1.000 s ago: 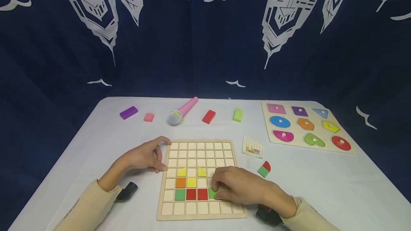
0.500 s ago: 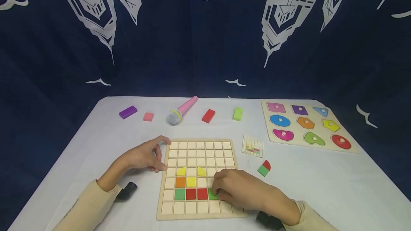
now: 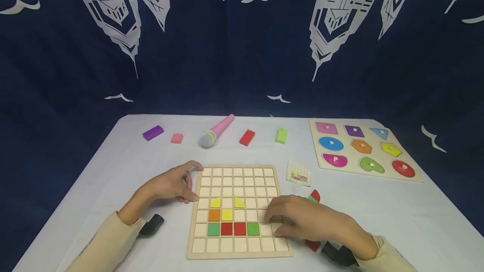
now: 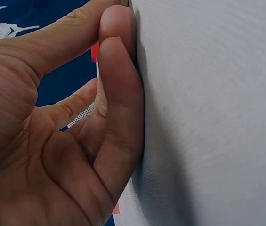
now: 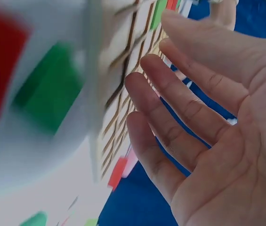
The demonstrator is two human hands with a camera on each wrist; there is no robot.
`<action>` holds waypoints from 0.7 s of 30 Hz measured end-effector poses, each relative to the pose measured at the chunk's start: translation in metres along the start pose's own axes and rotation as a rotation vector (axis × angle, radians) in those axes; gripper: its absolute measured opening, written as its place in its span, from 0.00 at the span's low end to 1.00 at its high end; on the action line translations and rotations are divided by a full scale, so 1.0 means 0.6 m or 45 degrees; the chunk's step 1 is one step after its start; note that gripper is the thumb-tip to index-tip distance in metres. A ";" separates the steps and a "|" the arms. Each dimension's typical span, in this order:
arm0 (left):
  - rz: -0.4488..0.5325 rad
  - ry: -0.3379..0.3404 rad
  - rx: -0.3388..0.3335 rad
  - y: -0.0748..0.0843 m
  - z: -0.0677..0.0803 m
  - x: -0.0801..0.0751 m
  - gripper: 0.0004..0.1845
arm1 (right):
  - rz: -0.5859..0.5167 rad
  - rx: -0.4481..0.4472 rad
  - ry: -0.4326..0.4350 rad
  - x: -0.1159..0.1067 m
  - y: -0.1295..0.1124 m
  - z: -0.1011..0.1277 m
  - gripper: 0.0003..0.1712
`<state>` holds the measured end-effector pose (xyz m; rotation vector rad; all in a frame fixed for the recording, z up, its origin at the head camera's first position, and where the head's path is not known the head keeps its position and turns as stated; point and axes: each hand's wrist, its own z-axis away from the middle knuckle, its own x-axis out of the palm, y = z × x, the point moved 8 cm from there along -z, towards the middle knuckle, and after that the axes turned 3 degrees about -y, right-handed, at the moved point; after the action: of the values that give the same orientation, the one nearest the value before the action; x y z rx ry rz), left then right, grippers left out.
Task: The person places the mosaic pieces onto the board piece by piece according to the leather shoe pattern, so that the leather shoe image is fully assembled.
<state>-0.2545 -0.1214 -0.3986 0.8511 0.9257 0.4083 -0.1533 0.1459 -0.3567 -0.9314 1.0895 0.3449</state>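
A wooden grid board (image 3: 240, 245) lies on the table. My left hand (image 3: 170, 184) rests at its left edge, thumb against the side and index finger at the far corner. In the board sit a green square (image 3: 253, 229), two red squares (image 3: 233, 228), a darker green square (image 3: 214, 229), an orange square (image 3: 214, 215), a yellow square (image 3: 227, 215) and two yellow quarter-circles (image 3: 239, 202). Over the board's right edge hovers my right hand (image 3: 310, 218), fingers loosely bent with nothing between them. The right wrist view shows its bare palm (image 5: 245, 141).
Right of the board lie a pattern card (image 3: 299, 173), red and green pieces (image 3: 315, 195) partly behind my hand, and a red piece (image 3: 313, 245). Farther back are a pink toy microphone (image 3: 216, 131), purple (image 3: 153, 132), pink (image 3: 176, 138), red (image 3: 247, 137) and lime (image 3: 281, 135) blocks, and a shape puzzle (image 3: 353, 170).
My right hand has let go of the green square, which now lies flat in its cell, and has moved right toward the board's edge. The left hand has stayed in place.
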 end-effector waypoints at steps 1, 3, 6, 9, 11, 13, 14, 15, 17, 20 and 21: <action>0.002 0.005 -0.005 0.000 0.000 -0.001 0.43 | -0.018 0.035 -0.001 -0.003 0.009 0.006 0.14; -0.004 0.010 -0.003 0.000 0.001 -0.002 0.43 | -0.040 0.123 -0.001 -0.008 0.028 0.020 0.15; -0.012 0.013 -0.004 0.000 0.002 -0.003 0.43 | -0.060 0.234 0.009 -0.013 0.053 0.037 0.17; -0.017 0.018 -0.015 0.000 0.003 -0.004 0.43 | -0.060 0.285 0.033 -0.015 0.069 0.053 0.15; -0.018 0.018 -0.021 0.001 0.003 -0.005 0.43 | -0.057 0.302 0.047 -0.015 0.077 0.061 0.14; -0.014 0.016 -0.021 0.002 0.003 -0.004 0.43 | -0.061 0.305 0.047 -0.011 0.082 0.068 0.13; -0.010 0.013 -0.020 0.002 0.003 -0.003 0.43 | -0.065 0.313 0.044 -0.008 0.085 0.071 0.13; -0.009 0.009 -0.018 0.002 0.003 -0.003 0.43 | -0.068 0.322 0.039 -0.006 0.088 0.074 0.14; 0.003 0.004 -0.013 0.003 0.003 -0.001 0.43 | -0.071 0.327 0.029 -0.002 0.091 0.078 0.14; 0.009 0.000 -0.006 0.004 0.004 0.001 0.43 | -0.058 0.334 0.022 -0.001 0.093 0.079 0.16; 0.009 0.000 -0.004 0.005 0.004 0.001 0.43 | -0.054 0.331 0.021 -0.001 0.093 0.078 0.16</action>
<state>-0.2521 -0.1205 -0.3959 0.8520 0.9221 0.4159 -0.1622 0.2158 -0.3757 -0.7251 1.0987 0.1559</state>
